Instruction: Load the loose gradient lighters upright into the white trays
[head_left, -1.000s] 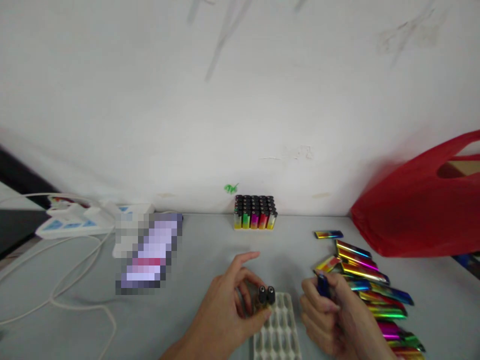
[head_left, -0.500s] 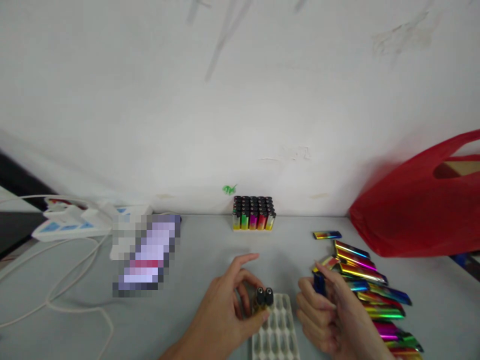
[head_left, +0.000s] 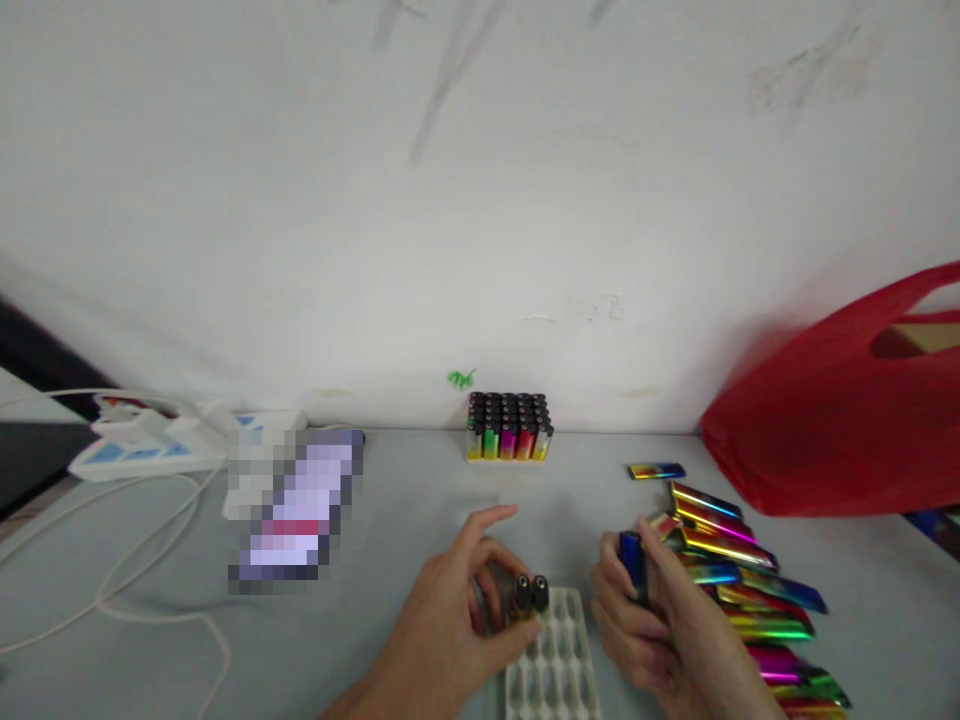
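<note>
Two lighters (head_left: 532, 594) with black tops stand upright at the far left corner of a white tray (head_left: 562, 650) with rows of hollows. The thumb and curled fingers of my left hand (head_left: 457, 610) close around them, its index finger stretched out. I cannot tell whether their bases sit in the hollows. To the right of the tray, my right hand (head_left: 652, 620) grips a blue lighter (head_left: 632, 562), which sticks up between thumb and fingers. Its lower part is hidden by the hand. Close to that hand lies a pile of shiny, many-coloured lighters (head_left: 731, 545).
A filled block of lighters (head_left: 508, 440) stands against the wall. One single lighter (head_left: 657, 470) lies behind the pile. At right is a red bag (head_left: 832, 420). On the left are a power strip (head_left: 142, 455), white cables (head_left: 161, 615) and a blurred-out phone (head_left: 307, 500).
The blue lighter in my right hand has turned and now shows more of its length above the fingers. My left hand has stayed in place around the two lighters.
</note>
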